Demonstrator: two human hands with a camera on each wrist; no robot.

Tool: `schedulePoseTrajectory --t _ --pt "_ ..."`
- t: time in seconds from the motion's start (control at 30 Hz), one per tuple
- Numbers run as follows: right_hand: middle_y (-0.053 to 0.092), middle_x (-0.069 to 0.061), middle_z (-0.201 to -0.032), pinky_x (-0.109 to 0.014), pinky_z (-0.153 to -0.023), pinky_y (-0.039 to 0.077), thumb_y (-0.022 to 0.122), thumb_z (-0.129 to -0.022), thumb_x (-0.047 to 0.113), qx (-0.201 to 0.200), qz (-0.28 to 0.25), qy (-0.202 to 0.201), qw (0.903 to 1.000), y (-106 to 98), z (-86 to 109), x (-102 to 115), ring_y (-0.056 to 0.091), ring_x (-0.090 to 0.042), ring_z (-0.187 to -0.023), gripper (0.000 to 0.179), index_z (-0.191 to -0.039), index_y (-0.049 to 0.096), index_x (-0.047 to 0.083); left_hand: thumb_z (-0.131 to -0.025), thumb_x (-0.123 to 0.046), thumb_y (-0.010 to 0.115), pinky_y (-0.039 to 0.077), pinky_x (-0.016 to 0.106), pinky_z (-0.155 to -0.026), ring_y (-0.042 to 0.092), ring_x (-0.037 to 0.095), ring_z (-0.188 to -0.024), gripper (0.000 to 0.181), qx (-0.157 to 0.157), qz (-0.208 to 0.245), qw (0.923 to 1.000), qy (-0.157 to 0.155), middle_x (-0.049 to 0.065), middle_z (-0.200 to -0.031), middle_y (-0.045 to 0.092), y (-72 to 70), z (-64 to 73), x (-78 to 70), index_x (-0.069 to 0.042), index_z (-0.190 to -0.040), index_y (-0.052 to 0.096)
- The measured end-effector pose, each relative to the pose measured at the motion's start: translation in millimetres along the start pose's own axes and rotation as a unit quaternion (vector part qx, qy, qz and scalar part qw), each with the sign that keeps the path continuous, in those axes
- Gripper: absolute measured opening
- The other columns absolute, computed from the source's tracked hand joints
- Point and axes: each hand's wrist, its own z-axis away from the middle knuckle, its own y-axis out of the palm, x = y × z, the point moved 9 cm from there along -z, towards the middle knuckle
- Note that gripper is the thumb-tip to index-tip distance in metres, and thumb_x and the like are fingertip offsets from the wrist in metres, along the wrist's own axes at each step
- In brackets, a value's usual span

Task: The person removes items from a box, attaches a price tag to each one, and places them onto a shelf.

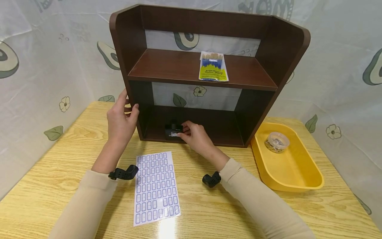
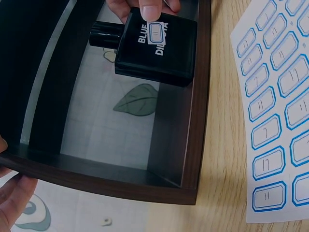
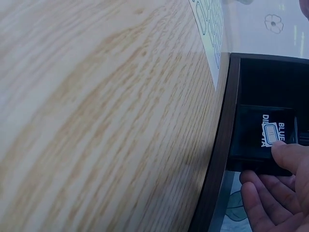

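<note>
A black square perfume bottle (image 1: 169,130) with white lettering and a black cap stands on the lower board of the dark brown shelf (image 1: 203,84), at its front edge. My right hand (image 1: 197,136) holds it by its right side, thumb on the front and fingers behind. A small white label (image 2: 156,33) with a blue border lies over the lettering, slightly tilted, under the thumb tip. My left hand (image 1: 121,118) grips the shelf's left side panel (image 2: 96,177), with thumb and fingers on opposite faces.
A sheet of blue-bordered labels (image 1: 156,186) lies before the shelf, some spots bare. On the upper board rests a pack of artist brushes (image 1: 213,68). To the right, a yellow tray (image 1: 287,171) contains a round clear tub (image 1: 277,142) of small pieces. A patterned cloth hangs behind.
</note>
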Motion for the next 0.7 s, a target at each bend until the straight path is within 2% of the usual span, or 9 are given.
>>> schedulePoseTrajectory --t 0.7 --pt "0.072 -0.016 -0.121 -0.037 -0.090 0.063 0.070 -0.102 0.021 -0.008 0.007 0.007 0.9999 0.9 1.4 -0.4 0.073 -0.026 -0.104 0.040 -0.135 0.061 0.000 -0.103 -0.007 0.061 0.063 0.055 -0.090 0.072 0.036 -0.112 0.048 0.000 -0.004 1.0000 -0.003 0.018 -0.129 0.073 0.8 0.8 0.0 -0.014 -0.150 0.054"
